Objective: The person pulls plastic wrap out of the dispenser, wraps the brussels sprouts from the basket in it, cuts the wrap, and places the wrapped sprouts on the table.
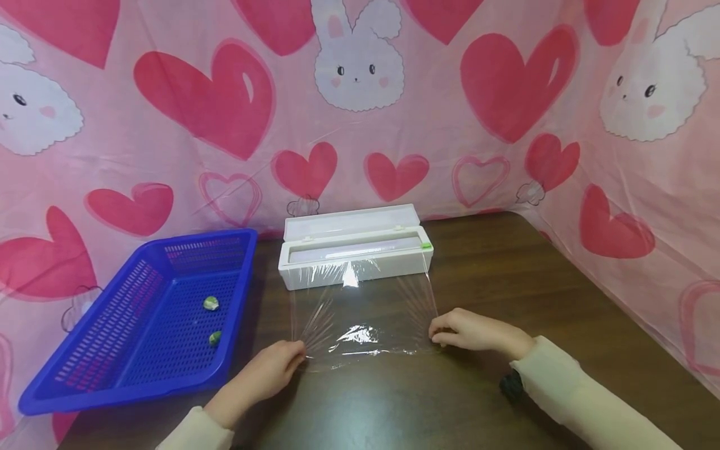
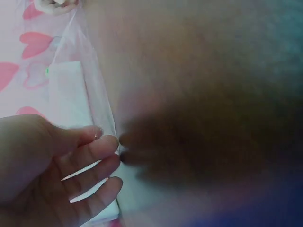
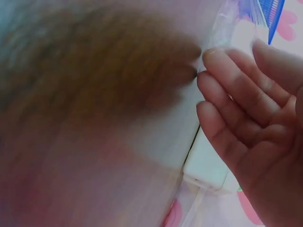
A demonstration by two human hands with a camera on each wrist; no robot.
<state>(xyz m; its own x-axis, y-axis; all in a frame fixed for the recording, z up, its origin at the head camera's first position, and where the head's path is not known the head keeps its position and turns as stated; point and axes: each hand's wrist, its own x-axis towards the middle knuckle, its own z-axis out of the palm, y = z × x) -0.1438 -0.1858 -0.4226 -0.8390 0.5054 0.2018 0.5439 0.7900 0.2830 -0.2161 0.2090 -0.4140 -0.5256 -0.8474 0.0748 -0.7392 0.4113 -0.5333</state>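
Observation:
A sheet of clear plastic wrap stretches from the front of a white wrap dispenser box towards me over the table. My left hand pinches its near left corner between thumb and index finger, and creases fan out from there. In the left wrist view, the other fingers of the left hand are loosely bent. At the near right corner my right hand holds the film's edge. The right wrist view shows the right hand with bent fingers, its thumb partly cut off.
A blue plastic basket stands on the left with two small green-and-white pieces inside. The dispenser's lid is raised at the back. A small black object lies beside the right sleeve. Heart-patterned cloth closes off the back and right.

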